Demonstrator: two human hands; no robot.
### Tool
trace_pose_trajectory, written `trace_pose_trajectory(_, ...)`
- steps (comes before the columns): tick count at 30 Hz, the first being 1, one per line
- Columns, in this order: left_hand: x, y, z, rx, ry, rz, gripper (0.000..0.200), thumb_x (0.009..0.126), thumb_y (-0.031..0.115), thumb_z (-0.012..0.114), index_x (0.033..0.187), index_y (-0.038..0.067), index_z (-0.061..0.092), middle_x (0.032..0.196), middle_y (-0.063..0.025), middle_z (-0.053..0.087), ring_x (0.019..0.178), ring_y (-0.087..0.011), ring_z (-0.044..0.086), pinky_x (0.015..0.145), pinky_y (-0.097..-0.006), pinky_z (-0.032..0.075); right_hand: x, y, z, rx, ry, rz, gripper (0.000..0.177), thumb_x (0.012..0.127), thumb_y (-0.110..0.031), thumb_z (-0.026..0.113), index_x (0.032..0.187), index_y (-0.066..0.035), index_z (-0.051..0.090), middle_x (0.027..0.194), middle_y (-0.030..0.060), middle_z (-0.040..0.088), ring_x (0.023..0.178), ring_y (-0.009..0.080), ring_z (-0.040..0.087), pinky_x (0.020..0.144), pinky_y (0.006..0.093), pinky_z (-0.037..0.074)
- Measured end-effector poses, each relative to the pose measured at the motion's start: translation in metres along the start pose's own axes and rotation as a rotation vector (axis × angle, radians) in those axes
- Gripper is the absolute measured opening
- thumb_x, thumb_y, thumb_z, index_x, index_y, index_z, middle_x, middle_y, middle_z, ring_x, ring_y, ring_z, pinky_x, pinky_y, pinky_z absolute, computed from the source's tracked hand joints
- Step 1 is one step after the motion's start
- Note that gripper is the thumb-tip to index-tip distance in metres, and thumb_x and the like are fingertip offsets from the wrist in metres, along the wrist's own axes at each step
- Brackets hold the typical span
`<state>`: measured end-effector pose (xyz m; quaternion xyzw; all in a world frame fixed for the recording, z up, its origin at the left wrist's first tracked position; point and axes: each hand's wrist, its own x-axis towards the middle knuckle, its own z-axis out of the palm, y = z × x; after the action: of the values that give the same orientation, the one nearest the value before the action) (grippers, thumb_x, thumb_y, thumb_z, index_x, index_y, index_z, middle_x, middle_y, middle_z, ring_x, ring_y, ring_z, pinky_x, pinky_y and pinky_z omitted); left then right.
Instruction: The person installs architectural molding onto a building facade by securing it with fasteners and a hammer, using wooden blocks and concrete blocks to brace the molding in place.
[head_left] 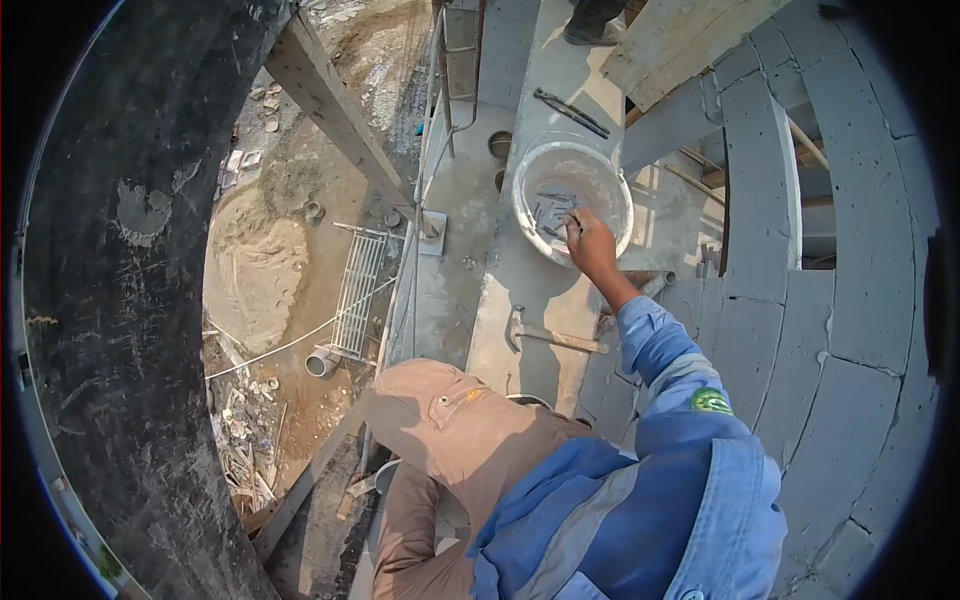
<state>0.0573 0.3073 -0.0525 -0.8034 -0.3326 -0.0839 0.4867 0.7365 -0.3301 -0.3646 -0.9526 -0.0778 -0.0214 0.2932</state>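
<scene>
green badge (712, 402), right hand (592, 243) at bucket (521, 205)

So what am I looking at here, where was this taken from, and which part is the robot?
There is no robot: this is a person working with bare hands, seen by one camera worn on the head, looking forward and down. That is why the blue sleeve and brown trousers fill the lower part. The right hand reaches into a round bucket with small, thin pieces inside; whether its fingers hold one is too small to tell. The left hand is out of view. The bucket stands on a pale ledge, between a hammer and a long dark tool. Lower ground with a sand heap shows at left.
</scene>
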Motion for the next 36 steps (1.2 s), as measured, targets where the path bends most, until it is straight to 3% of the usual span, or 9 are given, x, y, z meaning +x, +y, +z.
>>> trace_pose_trajectory(2, -0.003, 0.01, 0.003, -0.005, -0.018, -0.005, 0.047, 0.095, 0.039, 0.063, 0.137, 0.018, 0.056, 0.132, 0.0009, 0.064, 0.114, -0.0208, 0.063, 0.098, -0.0335, 0.047, 0.04, 0.033, 0.027, -0.149, -0.058, 0.119, 0.023, 0.093, -0.02, 0.058, 0.108, -0.012, 0.072, 0.106, 0.019, 0.07, 0.097, 0.039, 0.067, 0.085, 0.0454, 0.053)
trace_pose_trajectory(8, -0.025, -0.007, -0.008, 0.054, -0.094, -0.009, 0.049, 0.095, 0.039, 0.063, 0.138, 0.017, 0.055, 0.132, -0.0001, 0.063, 0.114, -0.0215, 0.062, 0.099, -0.0342, 0.047, 0.081, 0.057, 0.076, -0.509, -0.393, 0.092, 0.022, 0.09, -0.014, 0.055, 0.103, -0.007, 0.072, 0.113, 0.016, 0.069, 0.1, 0.0347, 0.069, 0.087, 0.0451, 0.055)
trace_pose_trajectory(13, -0.054, -0.026, -0.018, 0.077, -0.172, -0.023, 0.05, 0.095, 0.039, 0.062, 0.139, 0.017, 0.054, 0.133, -0.0009, 0.063, 0.115, -0.0222, 0.062, 0.099, -0.0347, 0.046, 0.077, 0.055, 0.089, -0.615, -0.332, 0.007, 0.024, 0.09, -0.012, 0.054, 0.107, -0.008, 0.07, 0.119, 0.0141, 0.065, 0.103, 0.0332, 0.068, 0.089, 0.045, 0.056)
trace_pose_trajectory(18, -0.06, -0.036, -0.024, 0.072, -0.223, -0.035, 0.051, 0.095, 0.039, 0.062, 0.14, 0.016, 0.053, 0.133, -0.0017, 0.063, 0.116, -0.0228, 0.062, 0.1, -0.0353, 0.046, 0.066, 0.072, 0.086, -0.612, -0.282, 0.002, 0.025, 0.09, -0.012, 0.055, 0.11, -0.006, 0.069, 0.119, 0.0155, 0.064, 0.101, 0.0351, 0.068, 0.089, 0.0459, 0.055)
trace_pose_trajectory(20, -0.058, -0.033, -0.021, 0.058, -0.236, -0.035, 0.051, 0.095, 0.039, 0.062, 0.14, 0.016, 0.053, 0.133, -0.002, 0.063, 0.116, -0.0231, 0.062, 0.1, -0.0355, 0.046, 0.07, 0.069, 0.074, -0.545, -0.421, 0.066, 0.027, 0.085, -0.009, 0.059, 0.111, -0.004, 0.067, 0.12, 0.0203, 0.064, 0.113, 0.0371, 0.063, 0.093, 0.0474, 0.052)
trace_pose_trajectory(27, -0.045, -0.031, -0.023, 0.033, -0.276, -0.04, 0.053, 0.095, 0.039, 0.062, 0.141, 0.015, 0.052, 0.134, -0.0031, 0.062, 0.117, -0.024, 0.061, 0.101, -0.0362, 0.045, 0.084, 0.076, 0.062, -0.562, -0.629, -0.029, 0.028, 0.087, -0.018, 0.061, 0.11, -0.002, 0.066, 0.115, 0.0233, 0.067, 0.108, 0.04, 0.065, 0.093, 0.0468, 0.052)
trace_pose_trajectory(29, -0.044, -0.04, -0.015, 0.03, -0.292, -0.03, 0.053, 0.095, 0.039, 0.062, 0.141, 0.015, 0.051, 0.134, -0.0034, 0.062, 0.117, -0.0242, 0.061, 0.102, -0.0365, 0.045, 0.084, 0.066, 0.05, -0.338, -0.5, 0.115, 0.03, 0.088, -0.023, 0.063, 0.106, 0.0, 0.066, 0.113, 0.0246, 0.067, 0.107, 0.0407, 0.065, 0.093, 0.0469, 0.052)
trace_pose_trajectory(32, -0.048, -0.045, -0.01, 0.018, -0.318, -0.038, 0.054, 0.095, 0.039, 0.062, 0.142, 0.015, 0.051, 0.134, -0.0039, 0.062, 0.117, -0.0246, 0.061, 0.102, -0.0368, 0.045, 0.082, 0.07, 0.037, -0.278, -0.383, 0.069, 0.031, 0.089, -0.026, 0.064, 0.103, 0.0, 0.066, 0.106, 0.0251, 0.068, 0.1, 0.0421, 0.066, 0.088, 0.0463, 0.052)
trace_pose_trajectory(36, -0.05, -0.047, -0.003, -0.008, -0.351, -0.044, 0.055, 0.095, 0.039, 0.062, 0.142, 0.014, 0.05, 0.135, -0.0046, 0.062, 0.118, -0.0251, 0.061, 0.103, -0.0372, 0.045, 0.079, 0.068, -0.014, -0.046, -0.511, 0.087, 0.029, 0.089, -0.025, 0.065, 0.103, 0.001, 0.066, 0.1, 0.0249, 0.069, 0.093, 0.0411, 0.067, 0.084, 0.0436, 0.051)
